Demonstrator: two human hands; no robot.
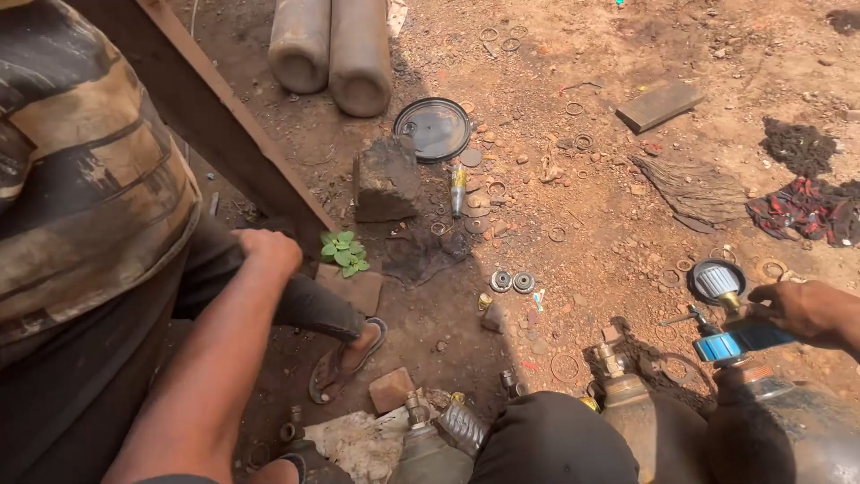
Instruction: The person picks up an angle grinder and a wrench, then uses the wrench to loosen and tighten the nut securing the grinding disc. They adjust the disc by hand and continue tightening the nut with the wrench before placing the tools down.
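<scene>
My right hand reaches in from the right edge and grips a blue fitting on top of a rusty gas cylinder. Just beyond the fitting sits a round gauge with a pale ribbed cap. My left hand is closed in a fist with nothing visible in it. It rests on the dark trouser knee of a person in a striped shirt who sits close on my left. That person's sandalled foot is on the dirt below my forearm.
More upright cylinders stand around my dark knee. Two cylinders lie at the top. A slanted beam, stone block, black lid, small plant, two bearings, rags and several loose rings are on the dirt.
</scene>
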